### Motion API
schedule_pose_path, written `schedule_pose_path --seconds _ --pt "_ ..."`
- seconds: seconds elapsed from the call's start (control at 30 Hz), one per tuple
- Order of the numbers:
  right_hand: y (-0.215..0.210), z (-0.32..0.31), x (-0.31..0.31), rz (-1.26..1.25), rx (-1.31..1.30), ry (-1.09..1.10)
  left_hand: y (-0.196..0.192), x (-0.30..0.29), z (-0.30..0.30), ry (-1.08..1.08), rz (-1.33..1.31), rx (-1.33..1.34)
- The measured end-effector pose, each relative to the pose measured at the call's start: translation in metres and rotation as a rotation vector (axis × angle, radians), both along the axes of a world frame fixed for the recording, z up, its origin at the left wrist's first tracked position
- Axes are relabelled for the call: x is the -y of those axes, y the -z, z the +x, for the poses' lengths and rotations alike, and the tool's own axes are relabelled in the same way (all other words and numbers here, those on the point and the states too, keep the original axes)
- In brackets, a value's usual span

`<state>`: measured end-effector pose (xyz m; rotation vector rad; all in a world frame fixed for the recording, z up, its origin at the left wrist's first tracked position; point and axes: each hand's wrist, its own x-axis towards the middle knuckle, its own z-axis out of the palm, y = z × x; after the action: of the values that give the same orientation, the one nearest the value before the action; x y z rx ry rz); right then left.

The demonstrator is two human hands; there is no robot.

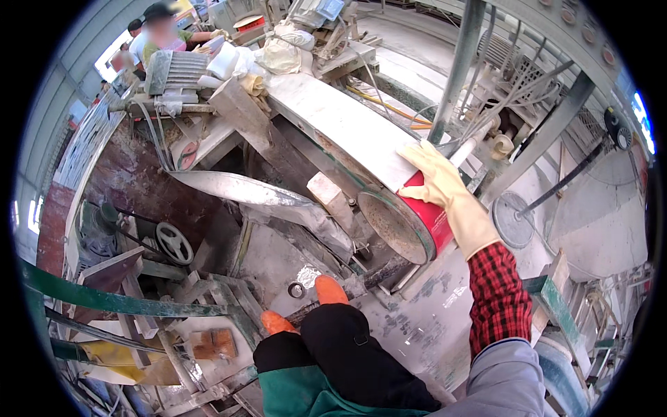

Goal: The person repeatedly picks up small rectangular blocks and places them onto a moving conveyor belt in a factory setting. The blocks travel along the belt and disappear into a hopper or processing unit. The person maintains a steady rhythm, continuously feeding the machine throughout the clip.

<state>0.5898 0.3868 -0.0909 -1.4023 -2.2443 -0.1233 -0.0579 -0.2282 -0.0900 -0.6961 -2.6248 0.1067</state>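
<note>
My right hand [439, 182], in a cream rubber glove, rests on the near end of a long machine belt [340, 108]. Its fingers are stretched out over the belt, with the thumb spread apart toward the left. Most of the belt's top is white; under and beside my palm a red stretch [429, 221] curves down over the end. Below it shows the dusty round end of a drum [394, 226], which the belt wraps around. My left hand is out of view.
Left of the belt hangs a crumpled silvery sheet [260, 191]. A handwheel [174, 243] and a green rail [132, 302] stand at the left. Metal posts [458, 69] with cables rise at the right. Cloth bundles [281, 54] lie at the far end, near other people.
</note>
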Motion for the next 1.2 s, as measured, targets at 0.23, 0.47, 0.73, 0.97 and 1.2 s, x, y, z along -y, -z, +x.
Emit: schedule_pose_path --seconds 0.23,0.47,0.73,0.97,1.2 --pt "-0.032 -0.011 -0.026 0.032 0.114 -0.279 -0.003 0.009 0.008 -0.025 -0.028 -0.047" --pt "-0.012 -0.007 -0.033 0.27 0.077 -0.256 -0.002 0.001 0.014 -0.008 -0.05 -0.089" --pt "-0.033 -0.029 -0.05 0.282 -0.055 -0.218 0.002 0.001 0.02 -0.017 -0.041 -0.127" --pt "-0.013 -0.016 -0.011 0.161 -0.054 -0.122 0.014 0.008 0.019 -0.001 -0.046 -0.162" --pt "0.0 -0.026 -0.007 0.193 -0.226 0.196 0.031 0.027 0.012 0.088 -0.133 -0.362"
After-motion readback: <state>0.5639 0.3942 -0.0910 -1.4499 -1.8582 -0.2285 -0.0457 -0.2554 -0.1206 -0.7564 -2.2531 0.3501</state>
